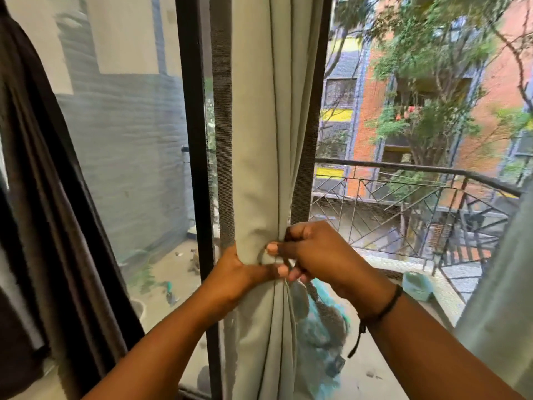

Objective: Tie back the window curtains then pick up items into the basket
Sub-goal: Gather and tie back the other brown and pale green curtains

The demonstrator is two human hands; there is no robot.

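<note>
A pale grey-green curtain (pixel 259 140) hangs in front of the dark window frame, gathered into a narrow column of vertical folds with thin dark lines running down them. At mid-height it is pinched tight into a waist, and below that the folds spread slightly and fall straight.

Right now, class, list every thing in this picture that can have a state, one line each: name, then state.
pale green curtain: gathered into a bunch, gripped, tie not visibly finished
dark curtain: hanging loose at the left
left hand: closed around the bunch
right hand: pinching at the gather
wrist cord: on the right wrist, end dangling
</note>
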